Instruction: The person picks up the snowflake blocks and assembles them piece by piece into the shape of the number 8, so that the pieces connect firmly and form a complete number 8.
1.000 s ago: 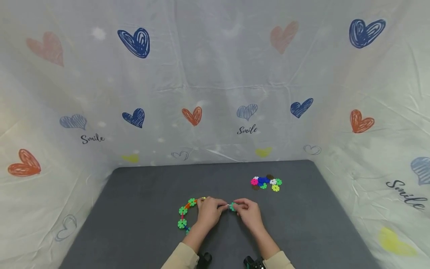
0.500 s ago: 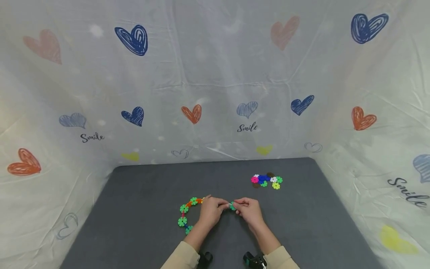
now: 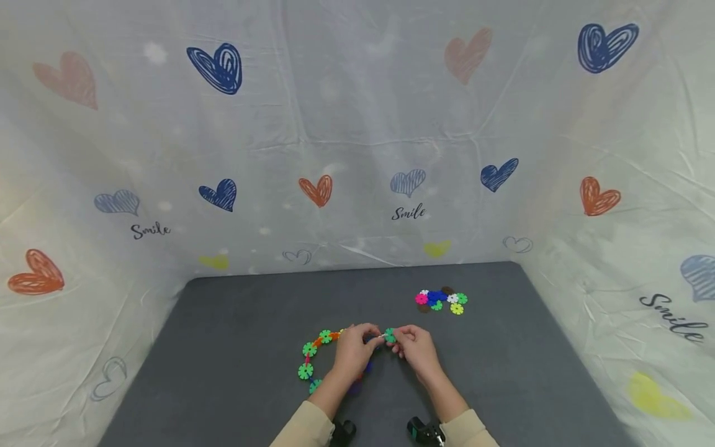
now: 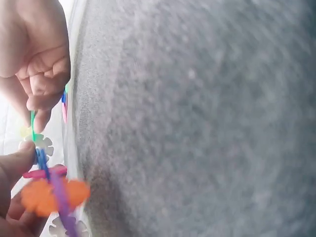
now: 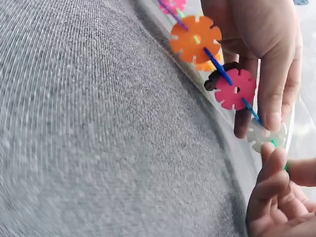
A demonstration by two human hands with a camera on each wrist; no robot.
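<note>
My left hand (image 3: 353,351) pinches a white notched disc (image 5: 261,133) at one end of a chain of snowflake discs. The fingers of my right hand (image 3: 420,352) pinch a green snowflake disc (image 3: 390,335), seen edge-on in the left wrist view, where it meets the white one. Whether its slot is fully seated cannot be told. From the white disc the chain runs on through a pink disc (image 5: 235,90) and an orange disc (image 5: 196,39), with blue ones edge-on between them. Other chain discs, such as a green one (image 3: 305,371), curve left of my left hand, which hides part of the chain.
Toward the back right of the grey table (image 3: 240,323) lies a small pile of loose discs (image 3: 434,298) in blue, white, pink, green, yellow and brown. A white curtain (image 3: 357,124) printed with hearts stands behind and at both sides.
Both hands have lifted slightly, and the green disc has turned to show more of its face. Blue and purple chain pieces have come into sight beside the left wrist.
</note>
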